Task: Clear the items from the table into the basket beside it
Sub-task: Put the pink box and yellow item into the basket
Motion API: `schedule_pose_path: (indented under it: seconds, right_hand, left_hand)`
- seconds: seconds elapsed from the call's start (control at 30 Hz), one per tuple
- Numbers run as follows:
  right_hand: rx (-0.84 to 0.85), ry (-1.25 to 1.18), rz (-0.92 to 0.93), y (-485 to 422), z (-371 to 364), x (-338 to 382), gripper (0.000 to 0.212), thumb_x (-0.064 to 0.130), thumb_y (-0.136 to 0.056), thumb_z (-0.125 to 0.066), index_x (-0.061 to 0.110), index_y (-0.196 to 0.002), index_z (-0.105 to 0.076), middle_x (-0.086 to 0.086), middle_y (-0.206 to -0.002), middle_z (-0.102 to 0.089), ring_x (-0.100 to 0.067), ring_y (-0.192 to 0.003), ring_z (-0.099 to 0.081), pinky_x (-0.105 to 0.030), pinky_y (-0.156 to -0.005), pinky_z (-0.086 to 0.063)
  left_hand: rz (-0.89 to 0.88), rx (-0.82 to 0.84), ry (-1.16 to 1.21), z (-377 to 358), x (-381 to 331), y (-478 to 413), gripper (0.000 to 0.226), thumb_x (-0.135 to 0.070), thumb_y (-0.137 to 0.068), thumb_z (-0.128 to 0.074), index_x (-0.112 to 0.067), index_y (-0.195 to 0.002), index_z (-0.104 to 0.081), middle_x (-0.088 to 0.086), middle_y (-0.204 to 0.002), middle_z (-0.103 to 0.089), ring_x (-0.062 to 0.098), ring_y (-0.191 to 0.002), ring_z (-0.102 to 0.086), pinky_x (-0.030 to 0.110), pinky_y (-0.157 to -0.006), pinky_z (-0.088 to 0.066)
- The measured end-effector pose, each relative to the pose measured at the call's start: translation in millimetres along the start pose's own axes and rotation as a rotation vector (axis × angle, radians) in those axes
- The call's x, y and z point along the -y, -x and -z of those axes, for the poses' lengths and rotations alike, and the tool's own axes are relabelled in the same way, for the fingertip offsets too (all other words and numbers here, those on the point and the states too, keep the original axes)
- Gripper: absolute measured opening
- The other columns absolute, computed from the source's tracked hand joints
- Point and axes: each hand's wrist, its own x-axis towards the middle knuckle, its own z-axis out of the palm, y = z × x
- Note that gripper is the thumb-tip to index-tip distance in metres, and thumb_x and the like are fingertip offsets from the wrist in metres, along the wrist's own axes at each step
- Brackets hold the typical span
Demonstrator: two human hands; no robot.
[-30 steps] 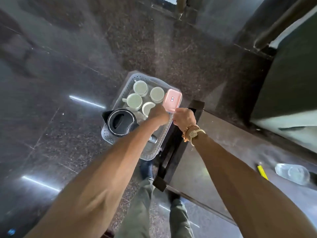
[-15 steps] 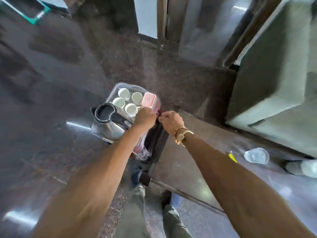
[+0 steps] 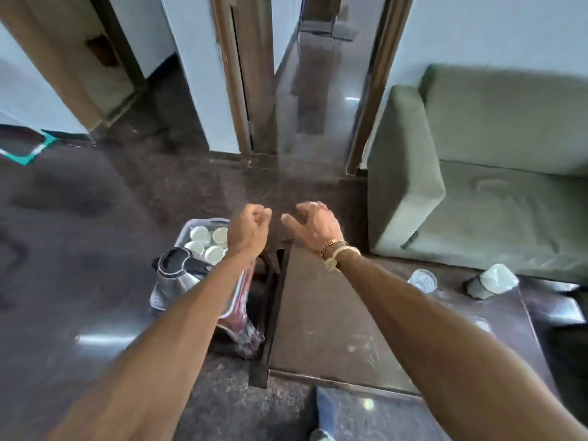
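Above the near corner of the table [image 3: 321, 329], both hands are raised and empty. The left hand [image 3: 249, 229] is curled loosely shut over the basket [image 3: 191, 225]; the right hand [image 3: 313, 226] is half open, fingers relaxed and gripping nothing.

Remaining items lie to the right of the fingers, at the far right end of the table: a clear glass [image 3: 422, 280], apparently upright, and beyond it a dark tumbler [image 3: 490, 282] tipped toward the sofa [image 3: 477, 173], its long axis running roughly left to right. The right hand is judged nearer to both.

The basket sits on the floor just beside the table's left edge, holding four white cups [image 3: 206, 241] and a kettle [image 3: 178, 273]. Nothing on the tabletop stands between the right hand and the glass. The sofa arm is close behind the tumbler.
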Motion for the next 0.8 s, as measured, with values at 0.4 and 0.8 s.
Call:
schedule_pose_path:
  seconds: [0.4, 0.8]
  right_hand:
    - [-0.216, 0.144, 0.018, 121.3, 25.6, 8.4, 0.078, 0.068, -0.084, -0.054, 0.018, -0.143, -0.045, -0.005, -0.139, -0.044, -0.027, -0.128, -0.045, -0.044, -0.105, -0.041]
    - [-0.511, 0.203, -0.108, 206.4, 118.9, -55.0, 0.075, 0.069, -0.083, -0.054, 0.020, -0.139, -0.047, -0.003, -0.140, -0.043, -0.029, -0.125, -0.043, -0.045, -0.102, -0.038]
  left_hand:
    - [-0.285, 0.088, -0.113, 40.2, -29.6, 77.5, 0.032, -0.039, -0.096, -0.055, -0.014, -0.115, -0.063, 0.009, -0.108, -0.067, 0.028, -0.101, -0.064, 0.038, -0.089, -0.050]
    - [-0.535, 0.168, -0.160, 1.5, -122.3, 154.7, 0.040, -0.045, -0.097, -0.050, -0.015, -0.121, -0.062, 0.009, -0.118, -0.064, 0.029, -0.108, -0.061, 0.043, -0.094, -0.048]
